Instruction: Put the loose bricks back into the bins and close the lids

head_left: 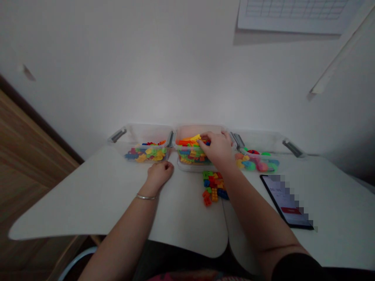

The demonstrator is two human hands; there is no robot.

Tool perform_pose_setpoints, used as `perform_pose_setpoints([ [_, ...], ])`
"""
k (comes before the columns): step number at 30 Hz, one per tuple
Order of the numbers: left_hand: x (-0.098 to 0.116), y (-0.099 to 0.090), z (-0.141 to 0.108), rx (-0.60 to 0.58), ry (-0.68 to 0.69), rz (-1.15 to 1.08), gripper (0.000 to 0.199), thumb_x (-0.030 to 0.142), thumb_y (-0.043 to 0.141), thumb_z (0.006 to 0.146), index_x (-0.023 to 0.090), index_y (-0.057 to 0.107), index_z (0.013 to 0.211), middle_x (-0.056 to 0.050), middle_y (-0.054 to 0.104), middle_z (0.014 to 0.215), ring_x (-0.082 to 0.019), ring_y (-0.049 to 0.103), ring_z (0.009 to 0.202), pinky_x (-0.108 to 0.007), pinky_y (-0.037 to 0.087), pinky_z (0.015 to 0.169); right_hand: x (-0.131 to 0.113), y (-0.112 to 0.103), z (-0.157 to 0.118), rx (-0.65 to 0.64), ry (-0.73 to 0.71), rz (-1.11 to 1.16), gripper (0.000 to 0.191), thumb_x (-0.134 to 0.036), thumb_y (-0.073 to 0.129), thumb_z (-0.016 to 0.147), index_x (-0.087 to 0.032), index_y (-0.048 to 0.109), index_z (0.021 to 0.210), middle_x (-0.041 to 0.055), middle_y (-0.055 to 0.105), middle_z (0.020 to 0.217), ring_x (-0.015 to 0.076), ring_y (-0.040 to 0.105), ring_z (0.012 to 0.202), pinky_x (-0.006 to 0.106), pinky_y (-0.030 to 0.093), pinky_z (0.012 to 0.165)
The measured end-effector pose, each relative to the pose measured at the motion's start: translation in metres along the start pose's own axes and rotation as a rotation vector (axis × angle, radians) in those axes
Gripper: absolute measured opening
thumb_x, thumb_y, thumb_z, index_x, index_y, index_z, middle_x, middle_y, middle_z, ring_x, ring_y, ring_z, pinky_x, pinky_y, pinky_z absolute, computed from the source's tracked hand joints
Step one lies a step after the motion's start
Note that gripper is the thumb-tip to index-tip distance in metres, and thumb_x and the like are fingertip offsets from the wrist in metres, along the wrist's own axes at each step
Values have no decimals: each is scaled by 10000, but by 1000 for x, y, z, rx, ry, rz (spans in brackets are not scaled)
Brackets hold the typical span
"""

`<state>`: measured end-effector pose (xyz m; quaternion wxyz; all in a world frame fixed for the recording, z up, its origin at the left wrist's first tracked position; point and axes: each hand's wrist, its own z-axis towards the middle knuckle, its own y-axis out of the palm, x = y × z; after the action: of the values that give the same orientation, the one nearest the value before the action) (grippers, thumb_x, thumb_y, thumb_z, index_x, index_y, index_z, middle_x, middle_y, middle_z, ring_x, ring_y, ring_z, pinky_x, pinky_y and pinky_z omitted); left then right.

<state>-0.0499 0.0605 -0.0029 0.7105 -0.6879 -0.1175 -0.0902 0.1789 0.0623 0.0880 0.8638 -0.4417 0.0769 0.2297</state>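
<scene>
My right hand (pixel 216 146) reaches over the middle clear bin (pixel 187 166), its fingers closed round a yellow piece (pixel 195 137) at the top of the colourful pieces in it. On the white table (pixel 187 222), in front of the left clear bin (pixel 117 146), rests my left hand (pixel 159 172); its fingers are curled, and whether they hold anything is hidden. Loose toy bricks (pixel 215 194) in red, green, yellow, orange and blue lie in front of the middle bin, partly behind my right forearm.
The left bin holds small colourful pieces (pixel 150 154). A right clear bin (pixel 260 146) contains rounded colourful toys (pixel 262 167). A phone or tablet (pixel 284 201) lies right of my right forearm. Behind the bins rises a wall with a printed sheet (pixel 293 19).
</scene>
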Motion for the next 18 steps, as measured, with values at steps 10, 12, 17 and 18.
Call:
perform_pose_setpoints([
  [10, 2, -2, -2, -21, 3, 10, 342, 393, 450, 907, 264, 740, 1034, -59, 758, 1089, -265, 659, 1075, -331, 487, 858, 45, -31, -65, 215, -152, 146, 233, -345, 472, 923, -221, 665, 963, 89, 735, 995, 256, 638, 999, 417, 452, 949],
  [12, 2, -3, -2, -23, 6, 12, 356, 396, 441, 907, 263, 741, 1044, -66, 756, 1093, -274, 657, 1079, -348, 490, 873, 61, -25, -84, 113, -126, 116, 249, -343, 473, 928, -203, 661, 1013, 106, 726, 1056, 262, 631, 1043, 427, 452, 969],
  [17, 3, -3, -2, -19, -7, 17, 376, 402, 422, 906, 262, 739, 1052, -84, 754, 1081, -299, 661, 1070, -383, 497, 868, 101, 4, -133, -38, 41, -66, 525, -433, 532, 879, -121, 571, 1300, 203, 586, 1371, 357, 484, 1316, 550, 358, 1104],
  [18, 3, -3, -2, -19, -7, 15, 374, 401, 424, 905, 261, 739, 1050, -85, 755, 1080, -299, 662, 1069, -382, 496, 864, 107, 9, -142, -57, 81, -82, 561, -441, 528, 875, -115, 547, 1331, 212, 569, 1391, 365, 458, 1345, 567, 348, 1111],
])
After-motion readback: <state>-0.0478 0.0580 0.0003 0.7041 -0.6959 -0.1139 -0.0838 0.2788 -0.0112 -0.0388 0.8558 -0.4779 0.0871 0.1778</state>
